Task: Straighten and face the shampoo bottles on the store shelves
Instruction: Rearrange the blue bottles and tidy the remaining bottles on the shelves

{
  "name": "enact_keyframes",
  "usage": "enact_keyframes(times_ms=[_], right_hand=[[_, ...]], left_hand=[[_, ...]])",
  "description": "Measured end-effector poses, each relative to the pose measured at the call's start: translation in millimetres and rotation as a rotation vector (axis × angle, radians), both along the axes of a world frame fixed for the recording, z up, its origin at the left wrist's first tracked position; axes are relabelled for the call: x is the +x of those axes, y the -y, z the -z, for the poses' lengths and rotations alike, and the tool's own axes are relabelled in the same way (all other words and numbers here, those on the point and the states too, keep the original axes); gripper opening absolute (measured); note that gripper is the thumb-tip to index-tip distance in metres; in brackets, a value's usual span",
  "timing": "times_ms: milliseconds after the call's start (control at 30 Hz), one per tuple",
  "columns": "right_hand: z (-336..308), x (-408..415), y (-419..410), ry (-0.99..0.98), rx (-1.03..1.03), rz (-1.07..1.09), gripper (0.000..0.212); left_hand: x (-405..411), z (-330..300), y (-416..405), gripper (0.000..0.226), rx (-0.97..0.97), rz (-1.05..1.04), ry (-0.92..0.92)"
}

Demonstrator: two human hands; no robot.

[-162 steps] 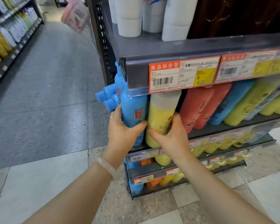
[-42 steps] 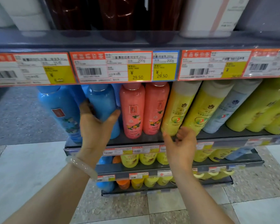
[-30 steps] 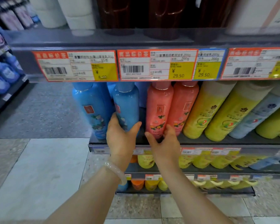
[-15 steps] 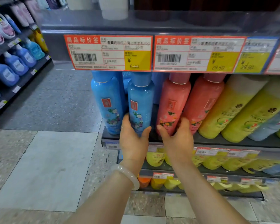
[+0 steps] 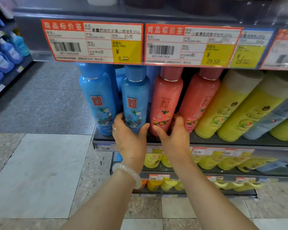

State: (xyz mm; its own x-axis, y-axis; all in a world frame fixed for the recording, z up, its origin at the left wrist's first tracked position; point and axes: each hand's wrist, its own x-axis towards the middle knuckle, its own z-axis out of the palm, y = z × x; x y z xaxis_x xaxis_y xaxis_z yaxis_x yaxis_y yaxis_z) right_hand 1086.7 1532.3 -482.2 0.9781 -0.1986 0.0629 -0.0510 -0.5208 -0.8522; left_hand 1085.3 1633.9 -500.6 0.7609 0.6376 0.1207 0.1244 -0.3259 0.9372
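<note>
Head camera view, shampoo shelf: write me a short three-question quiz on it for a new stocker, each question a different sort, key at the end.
1. True or false: the left hand grips the second blue bottle near its base.
2. Multiple choice: the right hand holds which bottle? A) a yellow bottle B) the left pink bottle C) the outermost blue bottle
3. Fill in: the readable price on the tag above the pink bottles is ____.

Key: 1 true; 2 B; 3 29.50
</note>
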Motion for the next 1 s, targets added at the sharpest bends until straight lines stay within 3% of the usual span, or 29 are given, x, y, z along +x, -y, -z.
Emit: enact_keyframes(times_ms=[67,200,367,633,867,1000], right_hand=[[-3.6,-11.6,6.4,-0.003,0.107,0.088,0.055],[-5.8,-28.4,24.5,0.141,0.160,0.247,0.050],[-7.9,-9.9,31.3,0.142,0.063,0.228,0.059],[-4.1,0.1,32.4,0.140,0.024,0.299,0.050],[7.2,1.9,26.9,0.105,0.126,0.286,0.064],[11.8,7.8,28.1,0.084,0.074,0.292,0.060]], left_hand=[[-6.0,0.7,2.2,0.074,-0.017,-0.020,0.028],[-37.6,0.8,24.1,0.061,0.045,0.018,0.126],[-27.8,2.8,50.2,0.059,0.006,0.227,0.018],[-11.5,6.4,54.5,0.048,0.030,0.168,-0.051],[-13.2,7.0,55.3,0.047,0.046,0.139,-0.041],[-13.6,5.3,53.7,0.043,0.047,0.148,-0.044]])
